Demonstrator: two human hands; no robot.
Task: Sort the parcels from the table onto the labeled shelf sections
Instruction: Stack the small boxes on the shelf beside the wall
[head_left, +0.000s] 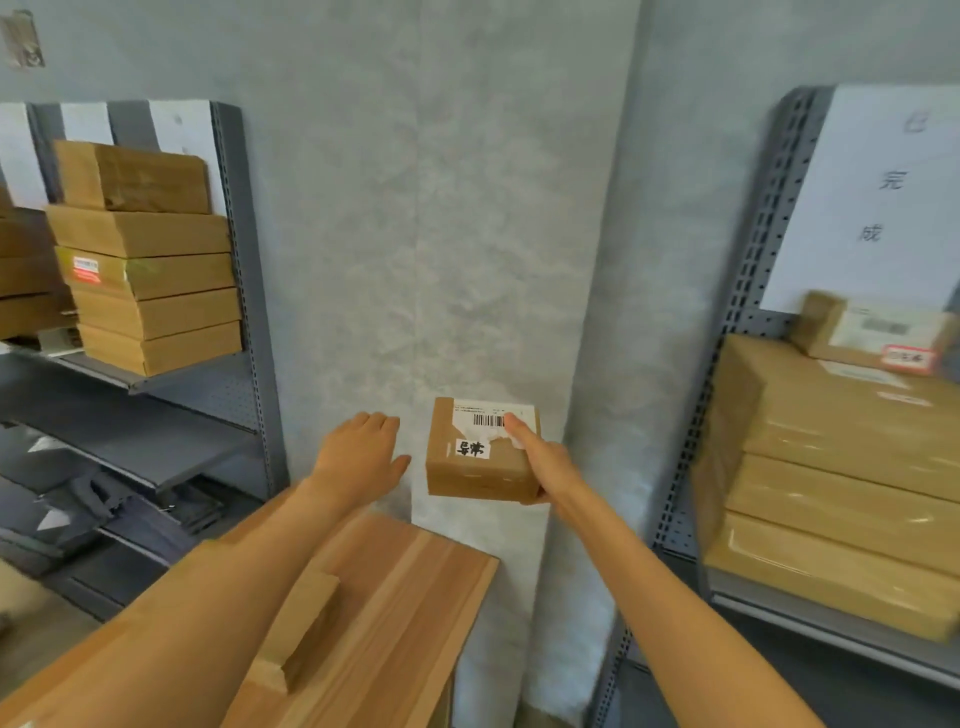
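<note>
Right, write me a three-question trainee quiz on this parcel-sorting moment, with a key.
1. True or false: the left hand grips the small parcel.
2. Which hand holds the small parcel? A) left B) right C) both
3. Fill in: a flat parcel lies on the wooden ____.

Key:
1. False; the left hand is open and apart from it.
2. B, the right hand.
3. Table.

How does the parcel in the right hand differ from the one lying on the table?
The held parcel is squarish, gripped in the air by the right hand; the table parcel is long, narrow and lies flat on the wooden table, partly under the left forearm. The held parcel shows a barcode label and a handwritten sticker; the table parcel shows none. Both are brown cardboard.
</note>
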